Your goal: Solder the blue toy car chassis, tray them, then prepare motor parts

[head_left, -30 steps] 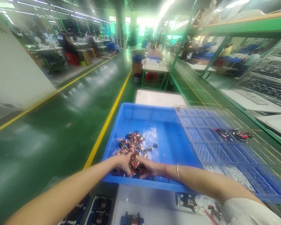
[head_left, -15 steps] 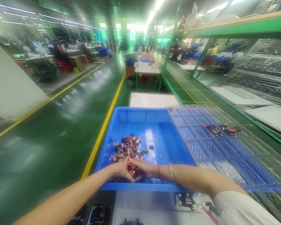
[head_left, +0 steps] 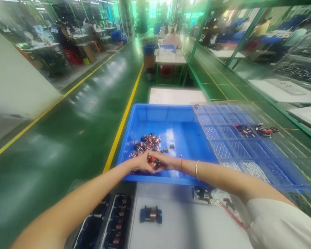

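A blue plastic bin [head_left: 186, 138] holds a heap of small red and black parts [head_left: 147, 143] at its near left. My left hand [head_left: 140, 164] and my right hand [head_left: 166, 162] are cupped together inside the bin's near edge, closed around a handful of these parts [head_left: 153, 162]. My right wrist wears a red string and a silver bangle.
A clear compartment tray [head_left: 238, 138] lies over the bin's right side, with a few parts in a far cell. On the white table lie a small blue fixture [head_left: 150, 214], a dark tray of parts [head_left: 111, 224] at left and a bag [head_left: 204, 194]. A green aisle runs left.
My hands have drawn together and lifted slightly with the parts scooped between them. The view has tipped down, showing more of the white table and the blue fixture.
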Available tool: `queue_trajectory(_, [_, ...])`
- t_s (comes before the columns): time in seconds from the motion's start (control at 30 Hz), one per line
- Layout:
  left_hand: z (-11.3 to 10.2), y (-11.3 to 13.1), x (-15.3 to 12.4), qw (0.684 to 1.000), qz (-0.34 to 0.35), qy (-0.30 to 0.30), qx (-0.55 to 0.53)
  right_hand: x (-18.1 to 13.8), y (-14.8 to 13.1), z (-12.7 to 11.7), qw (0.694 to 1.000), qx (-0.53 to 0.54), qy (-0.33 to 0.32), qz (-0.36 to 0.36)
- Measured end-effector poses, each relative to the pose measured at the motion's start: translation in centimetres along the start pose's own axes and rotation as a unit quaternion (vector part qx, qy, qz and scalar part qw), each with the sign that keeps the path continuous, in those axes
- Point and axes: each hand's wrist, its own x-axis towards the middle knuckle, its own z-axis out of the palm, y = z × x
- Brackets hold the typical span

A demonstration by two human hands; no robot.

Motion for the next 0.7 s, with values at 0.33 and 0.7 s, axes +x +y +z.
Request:
queue_trajectory(0.33, [-2.2,3.9,-3.6,0.996,0.055,0.054,0.048,-3.6,-2.6,1.0,0.997,0.013,0.019,-0.078])
queue_trajectory(0.7, [-0.6,8.8,-9.6,0.990,0.099,0.037,0.088,-13.0,-3.5,3.3,0.995,0.003,0.051,-0.090])
